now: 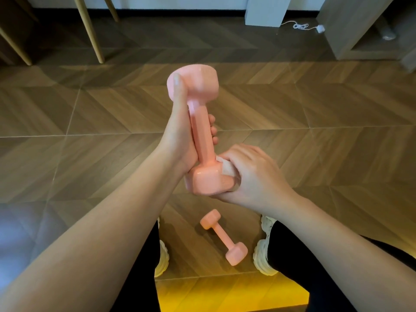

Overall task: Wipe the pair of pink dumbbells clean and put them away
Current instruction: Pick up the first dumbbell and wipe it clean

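Observation:
My left hand [177,136] grips the handle of a pink dumbbell [201,131], held upright in front of me, with the thumb resting on its upper head. My right hand [252,174] presses a small pale wipe [226,170] against the side of the dumbbell's lower head; most of the wipe is hidden under the fingers. The second pink dumbbell [224,237] lies on the wooden floor [315,109] between my feet, angled from upper left to lower right.
My white shoes [262,251] flank the dumbbell on the floor. Wooden chair legs [92,30] stand at the far left. A white post [265,10] and a grey shelf unit [360,30] are at the far right, with a white cable [301,25] between them.

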